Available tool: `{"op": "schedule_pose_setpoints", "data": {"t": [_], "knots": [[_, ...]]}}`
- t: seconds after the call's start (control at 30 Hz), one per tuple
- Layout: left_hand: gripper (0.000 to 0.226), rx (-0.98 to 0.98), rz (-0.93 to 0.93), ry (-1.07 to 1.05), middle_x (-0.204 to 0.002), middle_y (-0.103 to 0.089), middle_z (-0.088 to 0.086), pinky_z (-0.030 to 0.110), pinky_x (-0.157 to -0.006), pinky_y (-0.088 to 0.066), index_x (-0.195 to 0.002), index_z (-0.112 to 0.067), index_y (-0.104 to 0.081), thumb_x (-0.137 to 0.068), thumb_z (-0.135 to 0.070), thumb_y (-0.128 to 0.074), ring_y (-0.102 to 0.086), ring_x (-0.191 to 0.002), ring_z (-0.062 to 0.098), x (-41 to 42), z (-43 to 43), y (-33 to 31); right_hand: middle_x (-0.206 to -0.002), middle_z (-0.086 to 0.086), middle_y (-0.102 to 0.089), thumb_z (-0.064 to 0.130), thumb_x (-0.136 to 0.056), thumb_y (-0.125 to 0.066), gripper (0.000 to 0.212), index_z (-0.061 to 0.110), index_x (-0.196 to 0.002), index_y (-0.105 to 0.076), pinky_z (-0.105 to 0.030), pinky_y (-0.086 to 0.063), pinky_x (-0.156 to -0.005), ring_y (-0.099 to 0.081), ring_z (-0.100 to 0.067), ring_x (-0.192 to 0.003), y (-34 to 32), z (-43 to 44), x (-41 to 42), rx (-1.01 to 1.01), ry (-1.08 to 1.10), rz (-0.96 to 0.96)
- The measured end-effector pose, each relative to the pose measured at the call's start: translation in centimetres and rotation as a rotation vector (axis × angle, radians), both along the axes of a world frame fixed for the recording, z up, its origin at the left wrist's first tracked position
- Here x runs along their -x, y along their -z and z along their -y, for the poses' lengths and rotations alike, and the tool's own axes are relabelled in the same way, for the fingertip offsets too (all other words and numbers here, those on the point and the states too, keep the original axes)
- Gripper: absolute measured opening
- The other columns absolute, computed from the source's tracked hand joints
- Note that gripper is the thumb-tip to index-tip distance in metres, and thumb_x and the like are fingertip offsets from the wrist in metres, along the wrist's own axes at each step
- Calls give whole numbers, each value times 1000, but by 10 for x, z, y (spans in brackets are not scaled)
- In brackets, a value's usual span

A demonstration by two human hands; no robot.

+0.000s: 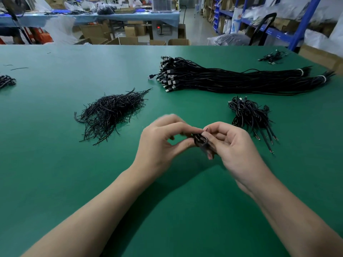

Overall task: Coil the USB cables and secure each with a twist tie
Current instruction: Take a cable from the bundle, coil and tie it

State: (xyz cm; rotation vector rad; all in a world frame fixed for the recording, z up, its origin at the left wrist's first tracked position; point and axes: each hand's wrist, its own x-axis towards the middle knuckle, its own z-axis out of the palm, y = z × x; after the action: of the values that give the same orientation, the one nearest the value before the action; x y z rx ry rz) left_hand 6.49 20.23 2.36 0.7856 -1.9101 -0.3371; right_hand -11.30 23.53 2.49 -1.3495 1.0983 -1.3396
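Observation:
Above the green table (55,164) I hold a small coiled black USB cable (200,140) between both hands. My left hand (161,143) pinches its left side with thumb and fingers; the fingertips are blurred. My right hand (233,149) grips the coil's right side, and a thin black twist tie end (205,129) sticks up by its thumb. A loose heap of black twist ties (111,112) lies to the left. A pile of coiled cables (250,115) sits to the right. Two long bundles of uncoiled USB cables (222,78) stretch across the far right.
A few more cables (272,57) lie at the far right corner, and another dark bundle (6,81) at the left edge. Stray tie pieces (18,68) lie far left. Beyond the table stand cardboard boxes (96,34), a blue-covered bench (92,17) and blue shelving (304,21).

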Motion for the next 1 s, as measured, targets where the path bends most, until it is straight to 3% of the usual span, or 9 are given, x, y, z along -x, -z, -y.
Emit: {"op": "schedule_pose_setpoints", "data": {"t": [0.1,0.2,0.3,0.47,0.57,0.67,0.77,0.83,1.0], "knots": [[8,-114,-54,51,-100,-73,-4,29,-89,-52,-85,-30,-75,-81,-31,-81,-68,-97,15,-2,1,-1,-72,1,-69,2,-95,-66,18,18,-86,-68,-21,-48,-57,-57,-12,-62,0,-2,-1,53,0,-60],[15,-445,-252,179,-86,-77,2,48,-84,-58,-79,-19,-70,-83,-30,-79,-74,-84,28,5,-3,-1,-76,6,-69,11,-96,-66,18,27,-88,-66,-24,-52,-63,-61,-10,-65,-2,-6,-2,201,78,-212],[18,-574,-343,227,-73,-71,3,37,-71,-56,-75,-23,-68,-85,-38,-71,-66,-68,23,10,-5,-1,-78,11,-66,19,-93,-68,10,26,-87,-65,-25,-52,-67,-63,-11,-70,-4,-9,-3,388,181,-373],[32,-724,-541,273,-78,-59,22,40,-64,-51,-115,-20,-54,-90,-28,-71,-59,-60,21,14,-9,1,-81,6,-64,13,-94,-68,8,9,-88,-66,-19,-46,-70,-59,-7,-77,-4,-10,-2,639,291,-608],[26,-588,-472,292,-71,-60,11,42,-70,-54,-121,-23,-57,-98,-16,-64,-60,-66,20,10,-8,2,-77,11,-64,16,-94,-70,8,17,-87,-65,-17,-47,-68,-62,-9,-74,-4,-8,-1,546,259,-536],[32,-524,-316,328,-93,-73,9,30,-85,-56,-124,-17,-66,-102,1,-52,-72,-87,22,6,-6,3,-74,8,-66,16,-93,-70,15,27,-83,-64,-21,-50,-64,-62,-11,-63,-4,-3,5,330,181,-307],[42,-482,-184,282,-107,-77,2,32,-95,-56,-127,-17,-67,-94,8,-61,-73,-103,19,7,-4,5,-69,4,-65,9,-93,-70,17,21,-82,-65,-21,-49,-60,-57,-10,-57,-2,1,7,246,112,-163],[37,-443,-178,235,-106,-78,0,38,-94,-58,-122,-15,-71,-90,4,-71,-74,-100,18,6,-2,6,-69,4,-66,7,-93,-69,19,21,-82,-64,-19,-49,-59,-55,-8,-56,-2,1,5,230,64,-115],[15,-447,-208,190,-90,-78,-5,27,-80,-57,-98,-15,-80,-84,-21,-79,-73,-81,12,0,1,5,-75,0,-69,15,-91,-70,13,26,-85,-67,-22,-48,-59,-56,-8,-61,-4,-2,2,275,0,-141]]}}
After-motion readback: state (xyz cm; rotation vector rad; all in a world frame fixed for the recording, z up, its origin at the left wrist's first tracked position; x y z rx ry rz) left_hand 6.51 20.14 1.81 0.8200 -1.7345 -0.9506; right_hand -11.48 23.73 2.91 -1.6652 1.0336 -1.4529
